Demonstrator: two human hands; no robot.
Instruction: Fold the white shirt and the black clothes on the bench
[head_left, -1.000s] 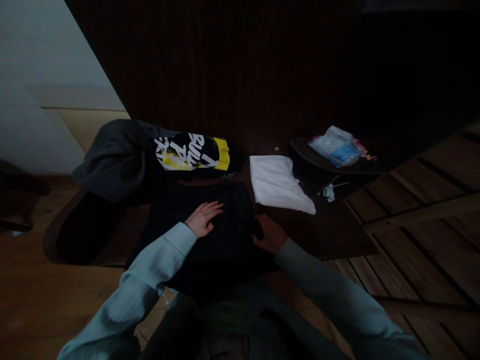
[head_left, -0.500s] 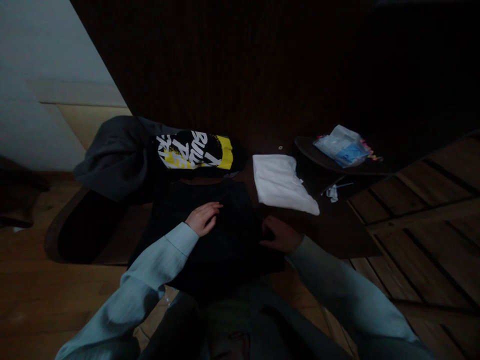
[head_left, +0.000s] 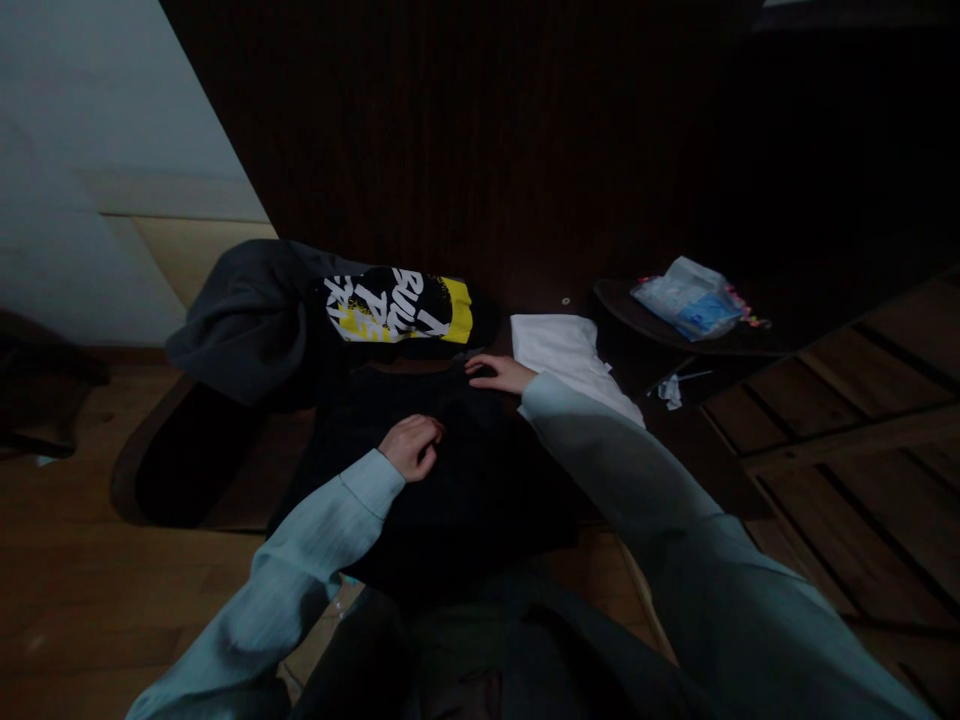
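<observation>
Head camera view, and from where I'm standing the room is looking very dim. A plain black fabric garment (head_left: 472,480) is lying spread on a dark brown wooden bench (head_left: 697,455), its near part hanging past the bench's front edge toward the person's legs. The left hand (head_left: 411,447) is resting on the middle of it with fingers curled inward; I cannot tell whether they are pinching any cloth. The right hand (head_left: 501,374) is arching at the garment's far right corner, thumb and fingers parted, and whether fabric is sitting between them is too dark to tell.

A white folded cloth (head_left: 559,345) is lying just beside that hand, partly behind the pale blue-green right sleeve (head_left: 600,430). I'd be worrying about that sleeve: a sideways sweep could be dragging the cloth out of its fold. The overhanging part could be pulling the garment off the front, by its own weight, if both hands were lifting. Behind, a black garment with white lettering and a yellow band (head_left: 401,305) is lying near the far edge, where a hard push could be rumpling it.
</observation>
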